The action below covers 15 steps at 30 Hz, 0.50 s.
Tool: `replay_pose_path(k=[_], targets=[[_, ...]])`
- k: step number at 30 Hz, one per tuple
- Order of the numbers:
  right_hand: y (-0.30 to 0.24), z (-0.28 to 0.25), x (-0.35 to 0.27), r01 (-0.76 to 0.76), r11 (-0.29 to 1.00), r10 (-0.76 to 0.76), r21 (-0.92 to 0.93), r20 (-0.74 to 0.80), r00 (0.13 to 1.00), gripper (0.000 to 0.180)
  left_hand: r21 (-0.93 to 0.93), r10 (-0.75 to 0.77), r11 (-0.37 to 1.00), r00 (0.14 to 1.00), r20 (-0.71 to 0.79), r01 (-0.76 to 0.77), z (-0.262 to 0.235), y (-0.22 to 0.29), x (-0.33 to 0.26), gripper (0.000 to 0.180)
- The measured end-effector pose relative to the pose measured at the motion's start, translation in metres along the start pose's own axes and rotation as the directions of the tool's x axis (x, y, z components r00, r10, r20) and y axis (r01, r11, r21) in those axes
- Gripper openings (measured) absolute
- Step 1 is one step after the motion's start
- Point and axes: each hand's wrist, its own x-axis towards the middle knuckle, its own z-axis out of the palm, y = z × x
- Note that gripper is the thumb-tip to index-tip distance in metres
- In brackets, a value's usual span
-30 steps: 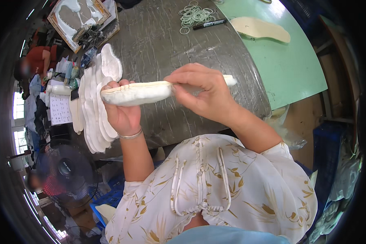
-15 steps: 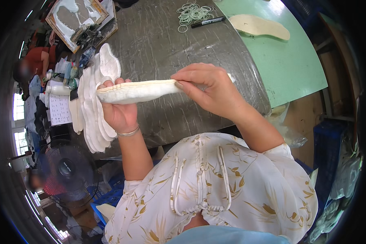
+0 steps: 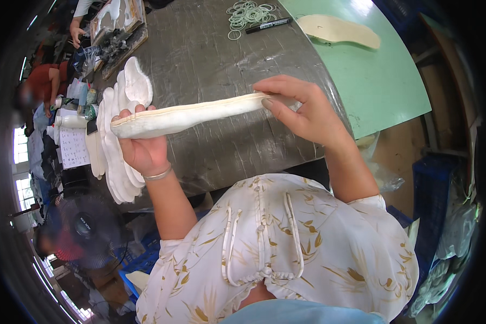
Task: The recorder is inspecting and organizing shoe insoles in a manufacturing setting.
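A long white fleecy insole (image 3: 194,117) with a cream-coloured edge is held sideways above the dark table. Round its left end curl the fingers of my left hand (image 3: 146,154), the palm beneath it. My right hand (image 3: 305,108) pinches the far right end between thumb and fingers. Just left of my left hand, several white fleecy insoles (image 3: 110,148) lie in an overlapping pile, the top one (image 3: 137,81) pointing away from me.
On the dark plastic-covered table (image 3: 210,59) lie pale rubber bands (image 3: 248,15) and a black marker (image 3: 268,25). A cream insole (image 3: 340,31) rests on the green board (image 3: 378,81). At left are a framed screen (image 3: 116,24), a fan (image 3: 89,227) and two other people (image 3: 40,86).
My right hand has slid right along the insole to its end, and my left hand has shifted slightly left. Another person's arm has appeared by the framed screen, which has shifted.
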Motion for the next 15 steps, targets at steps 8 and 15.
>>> replay_pose_path(k=[8, 15], targets=[[-0.001, 0.004, 0.001, -0.082, 0.997, 0.082, 0.015, -0.035, 0.996, 0.019, 0.011, 0.003, 1.0, 1.0, 0.027, -0.003, 0.006, -0.005, 0.004, 0.024], [0.008, -0.004, -0.005, -0.096, 0.994, 0.098, 0.059, -0.031, 0.995, 0.022, -0.041, 0.008, 0.999, 1.0, -0.005, -0.008, 0.002, 0.004, 0.004, 0.021]])
